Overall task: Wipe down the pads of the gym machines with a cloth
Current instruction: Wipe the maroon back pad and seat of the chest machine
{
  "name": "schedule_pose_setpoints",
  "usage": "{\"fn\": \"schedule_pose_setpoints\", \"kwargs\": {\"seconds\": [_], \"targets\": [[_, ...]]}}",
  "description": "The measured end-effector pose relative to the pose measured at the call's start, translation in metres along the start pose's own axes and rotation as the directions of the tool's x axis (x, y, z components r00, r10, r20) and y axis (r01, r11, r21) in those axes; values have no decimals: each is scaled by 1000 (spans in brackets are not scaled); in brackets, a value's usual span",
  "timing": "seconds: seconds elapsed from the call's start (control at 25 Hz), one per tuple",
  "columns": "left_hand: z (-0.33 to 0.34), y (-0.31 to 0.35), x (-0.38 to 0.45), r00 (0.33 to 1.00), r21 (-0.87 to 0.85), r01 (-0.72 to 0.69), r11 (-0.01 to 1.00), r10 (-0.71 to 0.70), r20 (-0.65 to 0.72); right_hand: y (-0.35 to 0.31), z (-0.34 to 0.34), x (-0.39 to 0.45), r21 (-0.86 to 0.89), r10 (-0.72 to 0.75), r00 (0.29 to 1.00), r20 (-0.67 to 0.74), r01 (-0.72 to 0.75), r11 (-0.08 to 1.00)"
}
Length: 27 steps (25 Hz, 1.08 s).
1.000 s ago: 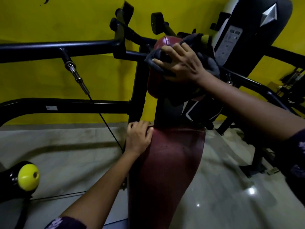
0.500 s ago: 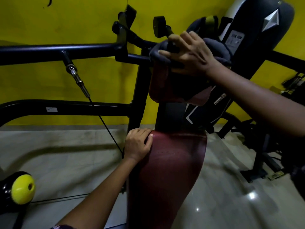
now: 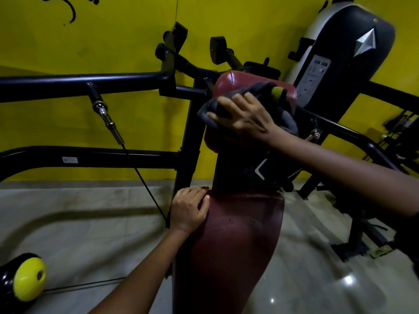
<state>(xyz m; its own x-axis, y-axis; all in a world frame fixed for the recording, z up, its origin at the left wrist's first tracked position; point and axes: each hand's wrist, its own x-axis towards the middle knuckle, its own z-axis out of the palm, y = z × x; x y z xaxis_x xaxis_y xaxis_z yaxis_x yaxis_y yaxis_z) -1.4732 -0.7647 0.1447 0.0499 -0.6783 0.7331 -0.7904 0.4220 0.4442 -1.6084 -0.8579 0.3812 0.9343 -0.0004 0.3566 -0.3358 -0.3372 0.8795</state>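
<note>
Yellow wall (image 3: 118, 41), grey tiled floor (image 3: 79, 223), black steel frame bars (image 3: 79, 82), round yellow end cap (image 3: 29, 278) lower left

The wall (image 3: 113, 53) is yellow, with a black painted curl near the top. The frame (image 3: 79, 81) is black. Both pads, the upper (image 3: 229, 83) and the seat (image 3: 238, 234), are dark red. The cloth (image 3: 283, 114) is grey with a yellow-green patch. The floor (image 3: 79, 223) is pale grey. The cap (image 3: 29, 278) is yellow.

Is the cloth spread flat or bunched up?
Bunched: the cloth lies in thick folds under the right hand on the upper pad.
</note>
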Motion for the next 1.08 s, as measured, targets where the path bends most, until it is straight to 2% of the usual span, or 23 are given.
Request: {"fn": "schedule_pose_setpoints", "kwargs": {"seconds": [0.04, 0.08, 0.12, 0.2, 0.24, 0.28, 0.32, 0.36, 0.4, 0.44, 0.56, 0.68, 0.76, 0.8, 0.84, 0.88, 0.96, 1.0, 1.04, 1.08], "targets": [[0, 0, 0, 1000, 0, 4, 1000, -4, 3, 0, -5, -4, -18, -170, 985, 24, 171, 985], [0, 0, -1, 1000, 2, 4, 1000, -4, 4, 9, -10, -3, -24, -269, 961, 56, 271, 962], [0, 0, -1, 1000, 4, 3, 1000, -3, 4, 21, -10, 1, -30, -269, 962, 46, 270, 962], [-1, 0, 0, 1000, 1, 3, 1000, -3, 8, 27, -1, 7, -26, -19, 1000, -12, 18, 999], [-1, 1, 0, 1000, -2, 4, 1000, -4, 8, 17, 3, 8, -6, 84, 996, -33, -84, 996], [-1, 1, 0, 1000, -6, 3, 1000, -3, 7, 4, 8, 1, -3, 90, 995, -47, -90, 996], [-1, 1, 1, 1000, -10, 0, 1000, 1, 5, -11, 8, -6, -28, 7, 1000, -6, -7, 1000], [-1, 0, 0, 1000, -14, -5, 1000, 5, 1, -24, 8, -19, -92, -130, 990, 53, 135, 987], [-1, 0, 0, 1000, -17, -9, 1000, 9, -2, -30, 4, -28, -181, -204, 975, 83, 217, 959], [-1, -1, -1, 1000, -20, -11, 1000, 11, -5, -27, 2, -28, -244, -213, 974, 76, 225, 943], [0, 0, -1, 1000, -13, -3, 1000, 3, -6, -3, 2, 9, 9, -235, 967, 96, 235, 972], [0, 1, 0, 1000, -1, 0, 1000, 0, 4, 36, 0, 38, -11, 68, 996, 56, -67, 998], [-2, 0, 0, 1000, 0, -2, 1000, 2, 9, 50, -1, 46, 17, 326, 938, 114, -330, 944], [-2, 0, 0, 1000, 1, 1, 1000, -1, 15, 46, -1, 48, 16, 405, 904, 137, -411, 912], [-2, 0, 0, 1000, 3, 4, 1000, -4, 20, 37, 1, 49, 5, 419, 897, 144, -424, 906], [-2, 1, 0, 1000, 4, 7, 1000, -7, 25, 27, 4, 48, -10, 362, 924, 126, -364, 931], [-1, 1, 0, 1000, 0, 8, 1000, -8, 28, 10, 3, 37, -25, 111, 990, 91, -109, 994], [-1, 0, 0, 1000, -3, 7, 1000, -7, 26, 11, 2, 27, -14, -8, 998, 66, 9, 1000], [-1, 0, 0, 1000, -3, 7, 1000, -7, 26, 20, 1, 18, 18, -58, 998, 24, 58, 998], [-1, 0, 0, 999, 0, 8, 1000, -8, 32, 30, 2, 10, 56, -26, 999, -26, 28, 998]]}}
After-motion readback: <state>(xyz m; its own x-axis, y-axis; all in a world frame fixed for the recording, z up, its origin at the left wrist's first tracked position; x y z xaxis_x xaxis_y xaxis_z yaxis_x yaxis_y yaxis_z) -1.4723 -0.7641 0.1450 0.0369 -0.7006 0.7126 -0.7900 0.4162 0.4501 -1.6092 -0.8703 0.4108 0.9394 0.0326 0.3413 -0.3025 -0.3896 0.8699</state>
